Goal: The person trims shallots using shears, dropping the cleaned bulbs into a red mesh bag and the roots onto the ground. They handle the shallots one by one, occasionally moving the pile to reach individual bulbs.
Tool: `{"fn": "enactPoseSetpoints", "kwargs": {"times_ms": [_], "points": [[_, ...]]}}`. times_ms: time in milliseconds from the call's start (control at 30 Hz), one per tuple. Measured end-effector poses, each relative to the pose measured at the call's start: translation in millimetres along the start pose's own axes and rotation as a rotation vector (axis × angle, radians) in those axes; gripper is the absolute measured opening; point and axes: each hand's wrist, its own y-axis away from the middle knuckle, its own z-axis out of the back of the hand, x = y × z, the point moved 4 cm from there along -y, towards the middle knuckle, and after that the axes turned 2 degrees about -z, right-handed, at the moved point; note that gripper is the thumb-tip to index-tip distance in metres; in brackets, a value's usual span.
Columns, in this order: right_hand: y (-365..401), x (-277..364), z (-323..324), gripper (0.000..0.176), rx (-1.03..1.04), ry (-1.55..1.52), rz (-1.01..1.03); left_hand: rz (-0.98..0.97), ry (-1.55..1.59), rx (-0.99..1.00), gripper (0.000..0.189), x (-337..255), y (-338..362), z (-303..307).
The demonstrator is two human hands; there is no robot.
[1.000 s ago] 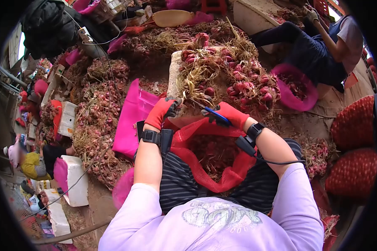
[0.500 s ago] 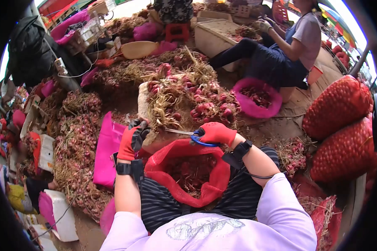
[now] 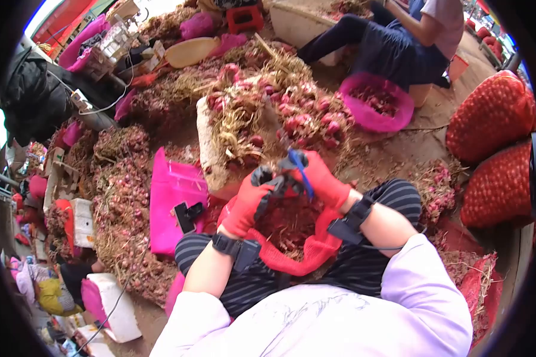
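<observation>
Your left hand (image 3: 254, 201), its grip unclear, now draws in beside your right hand (image 3: 324, 180), clasping scissors (image 3: 302, 172), above the sack (image 3: 298, 263), apparently centring work there.

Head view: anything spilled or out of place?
Possibly spilled: a loose heap of pinkish-red bulbs lies on the ground near the full red mesh sacks, outside any container. Also odd: a small black rectangular object against the bright pink plastic, unlike the produce nearby.

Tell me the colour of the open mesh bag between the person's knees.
Red: the open mesh bag shows best in the head view.
</observation>
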Motion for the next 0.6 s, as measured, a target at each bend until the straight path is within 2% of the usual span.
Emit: {"fn": "enactPoseSetpoints", "kwargs": {"times_ms": [100,200,267,367,467,533,600], "points": [[-16.1,-11.8,10.5,0.014,-0.02,-0.156,-0.092,0.13,0.085,0.147,0.03,-7.1,-3.7,-8.4],[-16.2,-9.7,16.3,0.013,-0.062,-0.185,-0.116,0.159,0.12,-0.039,0.029,-18.4,-3.3,-11.9],[-17.5,-10.4,18.6,0.013,-0.087,-0.188,-0.117,0.082,0.143,-0.014,0.028,-21.1,-6.2,-6.6],[-6.9,3.2,14.1,0.016,0.075,-0.284,0.0,0.028,0.078,0.022,0.026,-21.5,-8.5,4.1],[-10.1,0.4,10.3,0.02,0.045,0.169,0.23,-0.014,0.053,0.016,0.024,-19.3,-7.0,3.9],[-6.9,1.6,2.0,0.022,0.071,0.118,0.259,-0.01,-0.05,-0.027,0.022,-16.2,-7.4,3.9],[-8.2,-9.7,-6.4,0.023,0.06,0.027,0.33,0.065,0.074,-0.079,0.019,-14.7,-4.9,-4.6]]}}
